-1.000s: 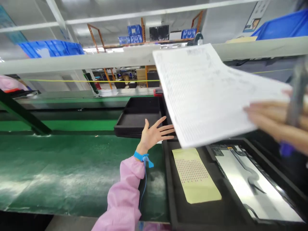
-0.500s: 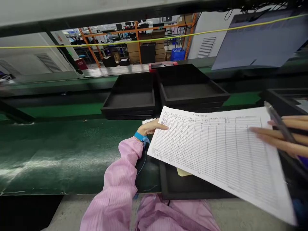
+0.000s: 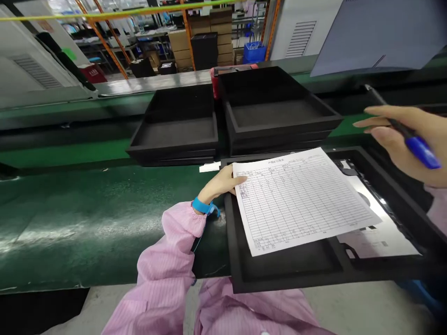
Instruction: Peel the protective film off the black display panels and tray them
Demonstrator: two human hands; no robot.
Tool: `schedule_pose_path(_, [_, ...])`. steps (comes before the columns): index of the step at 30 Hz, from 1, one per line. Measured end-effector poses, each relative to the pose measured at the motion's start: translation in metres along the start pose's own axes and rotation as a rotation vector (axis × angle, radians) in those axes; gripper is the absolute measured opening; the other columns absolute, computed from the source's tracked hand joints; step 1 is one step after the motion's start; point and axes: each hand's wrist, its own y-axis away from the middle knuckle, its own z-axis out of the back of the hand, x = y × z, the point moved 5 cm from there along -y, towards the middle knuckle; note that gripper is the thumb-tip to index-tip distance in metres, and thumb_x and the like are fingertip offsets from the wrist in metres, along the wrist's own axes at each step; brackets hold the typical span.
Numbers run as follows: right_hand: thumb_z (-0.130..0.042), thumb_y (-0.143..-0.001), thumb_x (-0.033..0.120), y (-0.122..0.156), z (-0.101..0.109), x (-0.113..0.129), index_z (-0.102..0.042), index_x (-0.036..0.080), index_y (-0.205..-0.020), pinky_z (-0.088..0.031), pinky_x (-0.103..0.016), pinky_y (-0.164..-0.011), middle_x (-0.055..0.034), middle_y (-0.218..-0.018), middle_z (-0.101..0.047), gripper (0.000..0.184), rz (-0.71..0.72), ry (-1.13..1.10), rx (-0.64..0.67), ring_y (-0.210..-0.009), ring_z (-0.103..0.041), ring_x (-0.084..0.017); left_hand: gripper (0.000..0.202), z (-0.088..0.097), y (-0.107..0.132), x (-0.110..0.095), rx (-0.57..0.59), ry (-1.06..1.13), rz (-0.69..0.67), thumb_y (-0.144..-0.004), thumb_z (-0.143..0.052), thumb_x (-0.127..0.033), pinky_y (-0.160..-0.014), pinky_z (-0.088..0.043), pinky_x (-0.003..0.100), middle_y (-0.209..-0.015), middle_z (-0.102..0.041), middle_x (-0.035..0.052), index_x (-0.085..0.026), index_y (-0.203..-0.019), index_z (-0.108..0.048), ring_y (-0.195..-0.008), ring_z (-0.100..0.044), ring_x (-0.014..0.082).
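A white printed form sheet (image 3: pixel 300 197) lies across the black foam tray (image 3: pixel 289 272) in front of me. My left hand (image 3: pixel 220 184), in a pink sleeve with a blue wrist strap, pinches the sheet's upper left corner. My right hand (image 3: pixel 401 137) hovers above the tray's right side, closed around a blue pen (image 3: pixel 412 142). A flat panel (image 3: pixel 377 235) with a bright reflective face lies in the tray's right part, partly under the sheet.
Two stacks of empty black foam trays, one at left (image 3: pixel 174 135) and one at right (image 3: pixel 275 116), stand on the green conveyor belt (image 3: pixel 87 214) beyond the sheet. A small white label (image 3: pixel 209 167) lies on the belt. A grey sheet (image 3: pixel 380 35) hangs at upper right.
The sheet came down from mid-air and now lies flat on the tray. My left hand closed on its corner. My right hand let go of the sheet and lifted away, keeping the pen.
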Motion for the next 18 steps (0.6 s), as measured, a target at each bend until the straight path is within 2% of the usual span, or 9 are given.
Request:
schedule_pose_path(3, [-0.056,-0.091,0.048,0.018,-0.026,0.03,-0.07,0.019,-0.086,-0.038,-0.027,-0.057,-0.0045,-0.077,-0.065,0.031,-0.005,-0.024,-0.003,-0.059,-0.052,-0.008,0.018,0.004,-0.003,0.002,0.0,0.019,0.01,-0.086,-0.058,-0.014,-0.062,-0.059,0.027,-0.098,-0.072,0.0104,-0.011,-0.104,-0.061,-0.083,-0.07,0.0195])
schedule_pose_path(5, [-0.06,-0.088,0.048,0.026,-0.047,0.032,-0.07,0.018,-0.091,-0.042,-0.027,-0.059,-0.0059,-0.077,-0.064,0.031,-0.135,-0.328,0.009,-0.065,-0.057,-0.012,0.015,0.009,-0.004,0.003,-0.014,0.047,0.009,-0.087,-0.056,-0.013,-0.065,-0.06,0.028,-0.091,-0.072,0.0078,-0.012,-0.101,-0.059,-0.08,-0.07,0.0174])
schedule_pose_path(7, [-0.068,-0.082,0.044,0.031,-0.071,0.025,-0.069,0.016,-0.096,-0.047,-0.029,-0.067,-0.0073,-0.078,-0.064,0.032,-0.292,-0.65,0.042,-0.072,-0.06,-0.016,0.014,0.014,-0.006,0.004,-0.026,0.071,0.013,-0.088,-0.053,-0.01,-0.067,-0.06,0.029,-0.085,-0.072,0.0058,-0.012,-0.1,-0.058,-0.077,-0.071,0.0154])
schedule_pose_path(8, [-0.071,-0.079,0.042,0.033,-0.083,0.019,-0.069,0.015,-0.088,-0.048,-0.029,-0.067,-0.0052,-0.069,-0.06,0.028,-0.367,-0.766,0.063,-0.066,-0.058,-0.014,0.014,0.016,-0.007,0.005,-0.018,0.08,0.017,-0.088,-0.052,-0.009,-0.067,-0.06,0.029,-0.084,-0.072,0.0054,-0.012,-0.1,-0.059,-0.075,-0.071,0.0148])
schedule_pose_path(10, [-0.071,-0.078,0.038,0.036,-0.103,0.003,-0.06,0.015,-0.066,-0.045,-0.026,-0.061,0.0024,-0.046,-0.038,0.028,-0.484,-0.888,0.095,-0.048,-0.042,-0.008,0.012,0.017,-0.008,0.005,0.017,0.099,0.029,-0.087,-0.053,-0.009,-0.068,-0.06,0.028,-0.082,-0.072,0.0052,-0.012,-0.098,-0.059,-0.074,-0.071,0.0143])
schedule_pose_path(11, [-0.068,-0.08,0.037,0.037,-0.11,-0.004,-0.057,0.016,-0.062,-0.043,-0.026,-0.057,0.005,-0.042,-0.027,0.03,-0.525,-0.919,0.118,-0.043,-0.033,-0.006,0.011,0.017,-0.009,0.006,0.034,0.106,0.033,-0.087,-0.054,-0.009,-0.068,-0.06,0.027,-0.082,-0.072,0.0051,-0.011,-0.096,-0.06,-0.074,-0.071,0.014])
schedule_pose_path(12, [-0.063,-0.081,0.038,0.039,-0.117,-0.01,-0.058,0.016,-0.064,-0.042,-0.026,-0.055,0.0055,-0.041,-0.023,0.028,-0.558,-0.943,0.156,-0.041,-0.03,-0.006,0.011,0.017,-0.009,0.006,0.047,0.112,0.037,-0.087,-0.054,-0.009,-0.068,-0.06,0.027,-0.083,-0.072,0.0048,-0.012,-0.096,-0.06,-0.074,-0.071,0.0137])
schedule_pose_path(15, [-0.058,-0.08,0.046,0.046,-0.128,-0.021,-0.069,0.015,-0.084,-0.045,-0.03,-0.057,-0.0041,-0.051,-0.047,0.033,-0.616,-1.01,0.246,-0.053,-0.05,-0.014,0.011,0.016,-0.01,0.006,0.056,0.111,0.042,-0.088,-0.053,-0.008,-0.069,-0.061,0.025,-0.082,-0.072,0.003,-0.013,-0.096,-0.059,-0.074,-0.071,0.0124])
schedule_pose_path(18, [-0.064,-0.077,0.046,0.052,-0.128,-0.023,-0.066,0.017,-0.076,-0.045,-0.027,-0.055,-0.0038,-0.06,-0.049,0.029,-0.622,-1.038,0.216,-0.057,-0.049,-0.013,0.011,0.014,-0.01,0.005,0.057,0.099,0.031,-0.088,-0.052,-0.009,-0.069,-0.061,0.025,-0.081,-0.071,0.0013,-0.014,-0.097,-0.058,-0.074,-0.071,0.0118])
